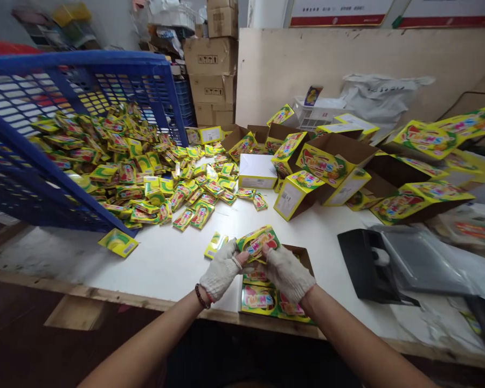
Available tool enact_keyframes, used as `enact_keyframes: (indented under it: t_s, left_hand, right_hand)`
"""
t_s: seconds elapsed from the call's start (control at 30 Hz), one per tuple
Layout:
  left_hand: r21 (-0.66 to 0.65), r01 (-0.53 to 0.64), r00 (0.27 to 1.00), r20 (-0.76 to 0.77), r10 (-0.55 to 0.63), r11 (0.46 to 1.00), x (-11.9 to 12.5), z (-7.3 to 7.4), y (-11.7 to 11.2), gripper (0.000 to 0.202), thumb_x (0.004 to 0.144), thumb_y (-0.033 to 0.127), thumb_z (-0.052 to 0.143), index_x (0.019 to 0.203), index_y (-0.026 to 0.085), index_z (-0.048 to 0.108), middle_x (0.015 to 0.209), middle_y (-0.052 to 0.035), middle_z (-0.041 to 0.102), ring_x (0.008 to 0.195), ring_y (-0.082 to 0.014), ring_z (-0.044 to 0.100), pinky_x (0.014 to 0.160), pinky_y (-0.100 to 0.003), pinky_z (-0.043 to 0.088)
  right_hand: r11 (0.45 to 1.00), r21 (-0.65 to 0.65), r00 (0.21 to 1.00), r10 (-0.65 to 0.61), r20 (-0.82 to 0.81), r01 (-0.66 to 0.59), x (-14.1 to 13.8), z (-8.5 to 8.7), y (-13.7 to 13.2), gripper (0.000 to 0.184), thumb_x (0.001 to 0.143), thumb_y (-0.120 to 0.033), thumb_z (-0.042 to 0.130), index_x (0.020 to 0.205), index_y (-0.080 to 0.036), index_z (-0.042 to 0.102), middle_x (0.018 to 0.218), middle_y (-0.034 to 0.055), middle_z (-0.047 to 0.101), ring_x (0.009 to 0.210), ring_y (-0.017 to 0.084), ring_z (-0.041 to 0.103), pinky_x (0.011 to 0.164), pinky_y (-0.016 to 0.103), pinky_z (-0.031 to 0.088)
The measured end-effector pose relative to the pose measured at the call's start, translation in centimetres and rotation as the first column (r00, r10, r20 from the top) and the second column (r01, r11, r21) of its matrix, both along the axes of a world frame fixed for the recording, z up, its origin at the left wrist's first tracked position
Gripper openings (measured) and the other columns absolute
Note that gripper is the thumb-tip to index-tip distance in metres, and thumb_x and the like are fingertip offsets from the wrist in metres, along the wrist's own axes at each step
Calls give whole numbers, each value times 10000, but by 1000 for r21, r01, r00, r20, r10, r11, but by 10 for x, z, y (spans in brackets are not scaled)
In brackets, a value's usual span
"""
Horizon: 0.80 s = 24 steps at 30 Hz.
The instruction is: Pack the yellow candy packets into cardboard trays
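Note:
Both my hands wear white knit gloves with bare thumb tips. Between them is a small yellow-and-green packet [258, 242] with pink lettering and a red fruit picture. My left hand [224, 271] pinches its left end, thumb on the front. At its right end, my right hand [288, 269] grips with the thumb on the face. Just below stands an open display box [307, 258] at the table's front edge, with several similar packets [259, 299] lying in it. My right hand covers part of that box. A loose yellow packet [216, 244] rests beside my left hand.
A tipped blue crate [105, 207] at left spills a heap of packets [145, 183] over the white table [170, 258]. Open display boxes [325, 161] crowd the back right. A black tape dispenser [361, 264] and clear plastic bags [420, 258] lie to the right.

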<state>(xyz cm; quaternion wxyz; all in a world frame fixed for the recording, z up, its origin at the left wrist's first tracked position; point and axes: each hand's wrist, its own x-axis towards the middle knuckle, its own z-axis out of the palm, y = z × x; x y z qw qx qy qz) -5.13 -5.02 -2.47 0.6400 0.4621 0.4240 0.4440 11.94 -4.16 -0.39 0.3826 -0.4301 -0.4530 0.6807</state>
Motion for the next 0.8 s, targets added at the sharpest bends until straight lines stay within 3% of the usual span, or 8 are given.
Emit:
enact_keyframes:
  t_s: [0.07, 0.13, 0.27, 0.37, 0.53, 0.63, 0.7, 0.8]
  left_hand:
    - [104, -37, 969, -238, 61, 994, 0, -6, 1, 501, 774, 599, 595, 1032, 173, 547, 959, -87, 651, 854, -223, 651, 754, -376, 550]
    - [268, -127, 784, -562, 262, 955, -14, -15, 12, 498, 783, 579, 561, 1052, 160, 558, 996, -107, 630, 902, -248, 629, 800, -403, 529]
    - [332, -137, 200, -913, 355, 933, -41, -40, 31, 659, 696, 518, 674, 1189, 107, 527, 1179, -198, 563, 1085, -354, 574, 901, -467, 478]
    - [249, -148, 150, -951, 271, 957, -47, -57, 31, 588, 721, 404, 666, 1208, 108, 522, 1179, -206, 581, 1096, -361, 583, 905, -469, 476]
    - [233, -215, 329, -897, 295, 948, -54, -71, 20, 506, 786, 351, 599, 1228, 125, 498, 1201, -153, 618, 1078, -254, 629, 925, -365, 510]
    - [339, -246, 608, -676, 417, 908, -48, -71, 10, 603, 798, 392, 603, 1319, 147, 423, 1280, -137, 583, 1093, -224, 635, 923, -352, 538]
    - [491, -227, 713, -504, 487, 841, -35, -65, 4, 623, 808, 392, 617, 1351, 170, 407, 1316, -138, 559, 1142, -243, 613, 953, -392, 534]
    - [743, -47, 691, -459, 559, 668, -8, -50, 0, 594, 828, 285, 623, 1380, 213, 417, 1311, -126, 556, 1193, -256, 569, 1001, -430, 505]
  right_hand:
    - [988, 157, 981, -23, 195, -8, 23, 7, 11, 466, 805, -563, 555, 1072, -181, 571, 994, 93, 666, 870, 220, 615, 748, 338, 502]
    - [951, 264, 825, -15, 565, -163, 53, 19, 22, 372, 791, -447, 604, 1048, -177, 594, 916, 63, 676, 829, 210, 609, 732, 323, 488]
    - [777, -88, 100, 191, 976, -623, 79, 36, 39, 225, 768, -200, 610, 982, -208, 679, 909, 55, 702, 780, 205, 636, 665, 287, 456]
    - [628, -375, -244, 288, 926, -682, 59, 28, 48, 268, 706, -118, 677, 958, -195, 725, 1002, 103, 719, 856, 253, 675, 693, 307, 474]
    - [652, -354, -216, 285, 934, -670, 39, -3, 50, 377, 601, -47, 751, 965, -139, 721, 999, 151, 714, 917, 303, 681, 735, 337, 502]
    - [716, -227, -115, 202, 972, -661, 52, -14, 42, 379, 720, -118, 700, 1096, -145, 664, 1147, 180, 654, 978, 302, 665, 761, 350, 505]
    - [749, -146, -58, 143, 988, -646, 61, -16, 35, 334, 748, -131, 680, 1080, -119, 653, 1175, 208, 625, 1037, 334, 635, 804, 385, 497]
    - [790, -37, 33, 72, 997, -612, 72, -11, 29, 201, 851, -172, 574, 1038, -132, 635, 1123, 170, 643, 1046, 287, 621, 849, 370, 486]
